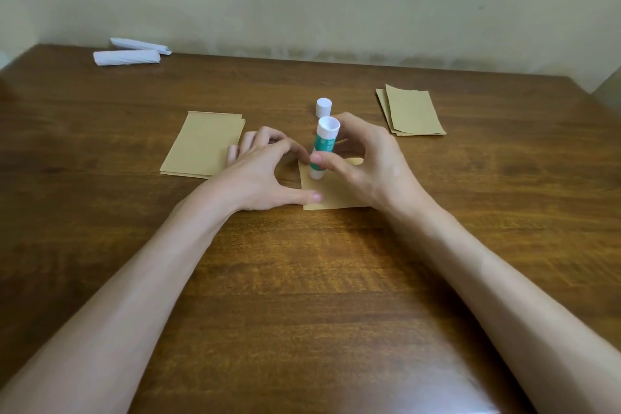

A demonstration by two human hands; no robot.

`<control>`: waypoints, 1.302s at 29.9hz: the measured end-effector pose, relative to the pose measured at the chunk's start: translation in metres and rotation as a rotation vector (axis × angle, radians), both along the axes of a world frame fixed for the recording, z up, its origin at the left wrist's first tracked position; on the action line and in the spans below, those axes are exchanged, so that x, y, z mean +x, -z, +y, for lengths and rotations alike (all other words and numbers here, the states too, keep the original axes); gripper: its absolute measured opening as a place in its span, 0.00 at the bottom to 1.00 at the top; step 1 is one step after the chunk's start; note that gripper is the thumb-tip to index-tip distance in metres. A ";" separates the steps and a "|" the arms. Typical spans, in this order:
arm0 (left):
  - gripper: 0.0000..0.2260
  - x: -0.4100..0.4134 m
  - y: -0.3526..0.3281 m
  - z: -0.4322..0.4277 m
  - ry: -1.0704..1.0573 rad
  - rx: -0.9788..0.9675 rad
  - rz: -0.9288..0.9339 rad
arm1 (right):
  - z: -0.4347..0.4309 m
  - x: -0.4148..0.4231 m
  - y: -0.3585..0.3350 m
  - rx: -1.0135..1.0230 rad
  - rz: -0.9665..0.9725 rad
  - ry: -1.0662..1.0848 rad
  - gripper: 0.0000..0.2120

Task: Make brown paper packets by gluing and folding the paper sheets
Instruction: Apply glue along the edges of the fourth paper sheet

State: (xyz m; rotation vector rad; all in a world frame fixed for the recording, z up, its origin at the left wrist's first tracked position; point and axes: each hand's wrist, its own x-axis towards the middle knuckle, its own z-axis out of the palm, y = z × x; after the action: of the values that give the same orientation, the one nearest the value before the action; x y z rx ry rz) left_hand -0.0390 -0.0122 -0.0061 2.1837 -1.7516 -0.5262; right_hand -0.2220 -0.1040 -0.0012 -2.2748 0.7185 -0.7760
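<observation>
A folded brown paper sheet (336, 193) lies in the middle of the wooden table (302, 279). My left hand (265, 172) rests on its left edge, thumb pressing the near corner and fingers spread. My right hand (363, 161) grips a white and green glue stick (322, 148), held nearly upright with its lower end touching the sheet. The stick's white cap (323, 107) stands on the table just behind it. A stack of flat brown sheets (205, 145) lies to the left, partly under my left fingers.
A small pile of brown paper pieces (411, 111) lies at the right rear. Two white rolled paper bundles (129, 52) sit at the far left corner near the wall. The table's back edge meets a pale wall.
</observation>
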 end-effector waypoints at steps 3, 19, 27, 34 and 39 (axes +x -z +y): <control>0.27 0.001 -0.001 0.000 0.005 -0.001 0.010 | -0.002 -0.003 -0.003 0.005 0.058 -0.037 0.15; 0.28 0.002 0.001 -0.001 -0.004 0.004 0.015 | 0.002 -0.007 -0.005 -0.106 0.171 -0.037 0.11; 0.28 0.001 0.001 -0.002 -0.001 0.012 0.016 | -0.001 -0.012 -0.007 -0.109 0.155 -0.032 0.10; 0.28 0.002 0.001 -0.001 -0.001 0.008 0.016 | -0.005 -0.018 -0.011 -0.081 0.217 -0.037 0.08; 0.28 0.002 0.001 -0.001 -0.005 0.008 0.021 | -0.007 -0.022 -0.013 -0.092 0.234 -0.025 0.08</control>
State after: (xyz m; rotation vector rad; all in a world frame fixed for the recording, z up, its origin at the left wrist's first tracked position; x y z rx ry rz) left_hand -0.0370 -0.0129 -0.0067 2.1795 -1.7364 -0.5537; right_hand -0.2441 -0.1112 0.0114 -2.4803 0.7718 -0.5454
